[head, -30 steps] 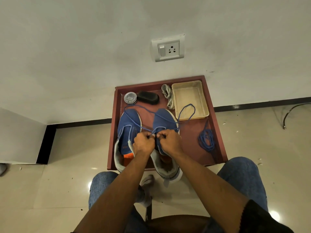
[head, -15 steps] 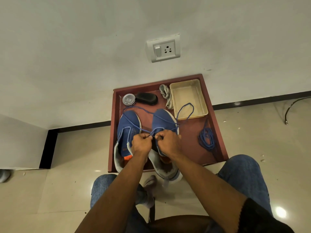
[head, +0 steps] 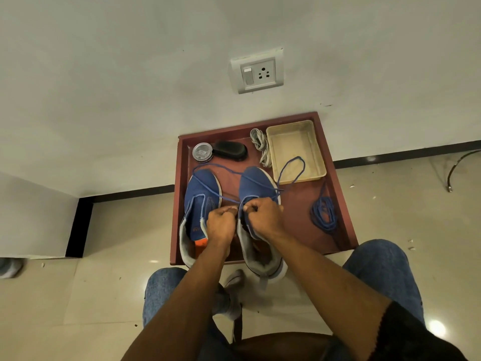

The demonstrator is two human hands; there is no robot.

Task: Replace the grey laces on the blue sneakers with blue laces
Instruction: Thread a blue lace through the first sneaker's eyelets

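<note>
**Threading the blue lace through the right-hand sneaker**

Over the near half of the maroon tray (head: 182, 204), both hands are working at the throat of the right-hand sneaker (head: 253, 186). Left hand (head: 220, 225) and right hand (head: 263, 217) are sitting knuckle to knuckle, each with fingers curled and pinching the blue lace (head: 226, 198) close to the eyelets — which eyelet is being fed is hidden behind the knuckles.

One run of that lace is trailing left across the toe of the left-hand sneaker (head: 201, 188), which is lying just beside its partner; the other is looping right over the rim of the beige tub (head: 320, 162). A second blue lace (head: 324, 214) is waiting in a coil near the tray's right wall, and the removed grey laces (head: 260, 147) are lying at the far side, left of the tub.

To do this step well, the person is probably best off keeping the pinch right at the lace tip, steadying the eyelet flap with the other hand, then drawing the slack through evenly — checking that both tails are staying about equal. The long loose runs could snag on the tub rim or the other shoe, so pulling gently toward the near side seems wise.
</note>
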